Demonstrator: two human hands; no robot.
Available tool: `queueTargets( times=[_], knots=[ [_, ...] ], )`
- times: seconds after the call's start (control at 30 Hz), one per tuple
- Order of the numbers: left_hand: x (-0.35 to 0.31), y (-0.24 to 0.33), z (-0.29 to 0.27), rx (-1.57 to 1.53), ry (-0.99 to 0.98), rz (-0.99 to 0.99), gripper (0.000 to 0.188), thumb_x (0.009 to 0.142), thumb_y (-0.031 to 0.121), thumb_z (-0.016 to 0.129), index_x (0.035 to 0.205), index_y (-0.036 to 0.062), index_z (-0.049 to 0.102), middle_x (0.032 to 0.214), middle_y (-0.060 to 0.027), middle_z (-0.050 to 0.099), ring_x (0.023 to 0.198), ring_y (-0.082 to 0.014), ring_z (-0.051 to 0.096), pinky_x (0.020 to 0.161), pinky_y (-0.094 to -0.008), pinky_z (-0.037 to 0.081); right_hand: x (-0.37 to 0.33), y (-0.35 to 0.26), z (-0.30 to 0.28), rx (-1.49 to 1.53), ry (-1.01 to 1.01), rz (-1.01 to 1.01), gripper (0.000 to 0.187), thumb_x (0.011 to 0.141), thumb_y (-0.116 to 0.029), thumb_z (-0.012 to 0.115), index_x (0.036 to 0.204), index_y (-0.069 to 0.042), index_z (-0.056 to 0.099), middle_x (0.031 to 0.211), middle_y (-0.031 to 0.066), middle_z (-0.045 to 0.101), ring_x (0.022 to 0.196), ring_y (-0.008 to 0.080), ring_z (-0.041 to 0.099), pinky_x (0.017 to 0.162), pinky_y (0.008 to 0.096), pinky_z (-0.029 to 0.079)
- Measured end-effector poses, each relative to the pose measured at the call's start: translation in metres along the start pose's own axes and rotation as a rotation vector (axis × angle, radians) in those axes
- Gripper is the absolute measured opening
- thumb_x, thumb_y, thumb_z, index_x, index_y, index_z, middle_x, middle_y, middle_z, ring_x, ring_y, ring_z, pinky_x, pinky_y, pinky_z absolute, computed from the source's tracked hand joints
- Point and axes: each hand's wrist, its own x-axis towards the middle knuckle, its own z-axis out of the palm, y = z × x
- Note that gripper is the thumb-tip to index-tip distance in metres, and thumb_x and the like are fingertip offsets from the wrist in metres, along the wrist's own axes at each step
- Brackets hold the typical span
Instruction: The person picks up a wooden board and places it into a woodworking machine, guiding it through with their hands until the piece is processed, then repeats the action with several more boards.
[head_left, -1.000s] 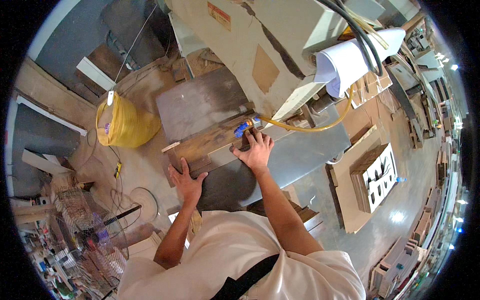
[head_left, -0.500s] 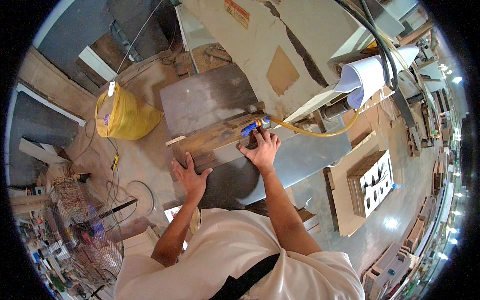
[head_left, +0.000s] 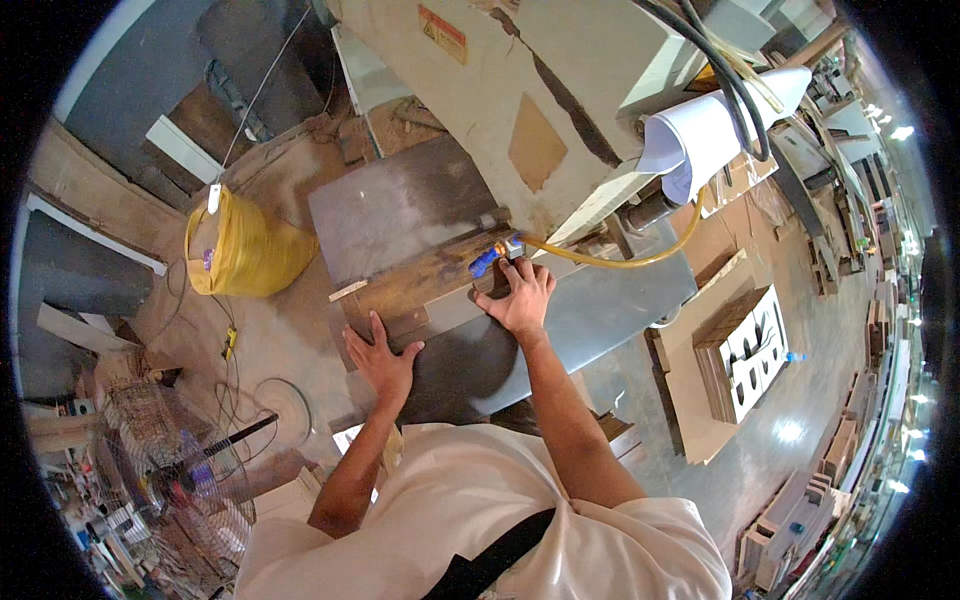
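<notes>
Fingers spread, my left hand lies flat at the near left end of a thin brown board on a dark metal machine table. It grips nothing. My right hand rests farther right with its thumb apart and its fingertips bent forward, at the board's right end. Just beyond those fingertips is a blue jointed nozzle, fed by a yellow hose. What lies under the right fingertips is partly hidden. A worn wooden strip runs behind the board.
A large cream machine housing rises beyond the table, with rolled white paper and black cables beside it. On the left stand a yellow sack and a wire-caged fan. Stacked cut boards sit at right.
The whole view has shifted slightly, with the machine appearing a little farther left. Both hands keep nearly the same places and poses on the board.
</notes>
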Motion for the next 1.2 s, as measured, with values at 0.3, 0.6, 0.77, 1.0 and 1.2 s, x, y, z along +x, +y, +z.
queueTargets(
  times=[0.3, 0.6, 0.77, 1.0, 1.2],
  knots=[
    [0.0, 0.007, 0.002, 0.004, -0.009, -0.022, 0.104, 0.067, 0.053, 0.077, 0.15, 0.02, 0.023, 0.149, -0.0372, 0.004, 0.139, -0.0494, 0.009, 0.112, -0.0543, 0.013, 0.003, 0.002, -0.004, -0.026, 0.046, -0.025, 0.066, 0.055, -0.054, 0.077, 0.104, -0.011, 0.071, 0.117, 0.007, 0.06, 0.104, 0.0315, 0.047, 0.098, 0.0448, 0.031],
    [-0.002, 0.012, 0.007, 0.017, 0.041, 0.012, 0.106, 0.066, 0.05, 0.079, 0.15, 0.0206, 0.021, 0.148, -0.0377, 0.006, 0.138, -0.0505, 0.012, 0.112, -0.0542, 0.015, 0.005, 0.008, -0.007, -0.028, 0.041, -0.026, 0.068, 0.055, -0.054, 0.077, 0.106, -0.01, 0.07, 0.115, 0.0076, 0.06, 0.105, 0.0316, 0.047, 0.098, 0.0442, 0.032],
    [-0.004, 0.015, 0.011, 0.023, 0.028, 0.001, 0.106, 0.066, 0.051, 0.078, 0.15, 0.0205, 0.022, 0.148, -0.0374, 0.007, 0.138, -0.0509, 0.014, 0.112, -0.0545, 0.016, 0.006, 0.011, -0.01, -0.016, 0.038, -0.024, 0.066, 0.055, -0.053, 0.077, 0.105, -0.009, 0.071, 0.109, 0.0076, 0.059, 0.103, 0.0317, 0.047, 0.098, 0.0441, 0.032],
    [-0.004, 0.019, 0.014, 0.016, 0.025, -0.011, 0.105, 0.066, 0.052, 0.078, 0.15, 0.0195, 0.024, 0.147, -0.0384, 0.011, 0.138, -0.0505, 0.014, 0.112, -0.0541, 0.016, 0.009, 0.014, -0.012, -0.027, 0.056, -0.05, 0.066, 0.056, -0.054, 0.077, 0.103, -0.008, 0.071, 0.11, 0.0079, 0.058, 0.102, 0.0322, 0.047, 0.097, 0.0458, 0.033],
    [-0.005, 0.025, 0.012, 0.028, 0.044, 0.022, 0.103, 0.066, 0.05, 0.078, 0.149, 0.0172, 0.026, 0.146, -0.0385, 0.012, 0.137, -0.0503, 0.015, 0.112, -0.0536, 0.015, 0.011, 0.019, -0.013, 0.004, 0.049, -0.044, 0.068, 0.056, -0.053, 0.077, 0.106, -0.009, 0.069, 0.117, 0.0073, 0.057, 0.112, 0.0362, 0.046, 0.1, 0.0521, 0.03]
  ],
)
